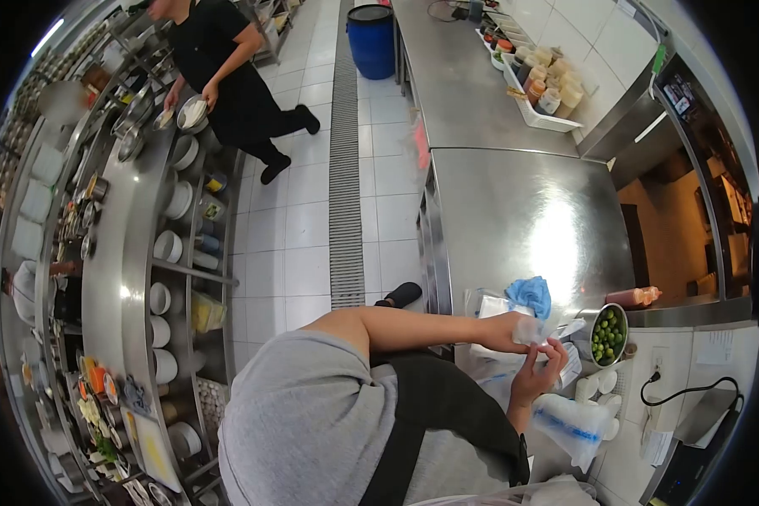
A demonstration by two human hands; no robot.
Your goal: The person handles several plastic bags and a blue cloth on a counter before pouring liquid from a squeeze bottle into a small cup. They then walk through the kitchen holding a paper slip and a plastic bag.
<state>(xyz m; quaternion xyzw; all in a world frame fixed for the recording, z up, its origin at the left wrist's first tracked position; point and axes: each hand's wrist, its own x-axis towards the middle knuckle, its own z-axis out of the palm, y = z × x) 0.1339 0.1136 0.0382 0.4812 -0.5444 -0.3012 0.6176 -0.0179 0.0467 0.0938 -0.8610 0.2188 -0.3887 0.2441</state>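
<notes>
My left hand (503,332) reaches over the steel counter with its fingers closed on a small clear plastic item (529,330), either a little cup or a bag. Just below it in the view, my right hand (538,371) has its bent fingers closed at the same item's lower edge. A crumpled blue cloth (530,295) lies beyond my left hand. Clear plastic packaging (482,302) is spread under my wrists. Near my right hand is a plastic bag with blue print (572,423), beside white cups (600,385).
A steel pot of small green limes (608,336) stands right of my hands, near a red sauce bottle (633,297). A white tray (538,117) of squeeze bottles sits farther up. A person in black (219,63) carries bowls along the left shelving. A blue barrel (371,44) stands on the floor.
</notes>
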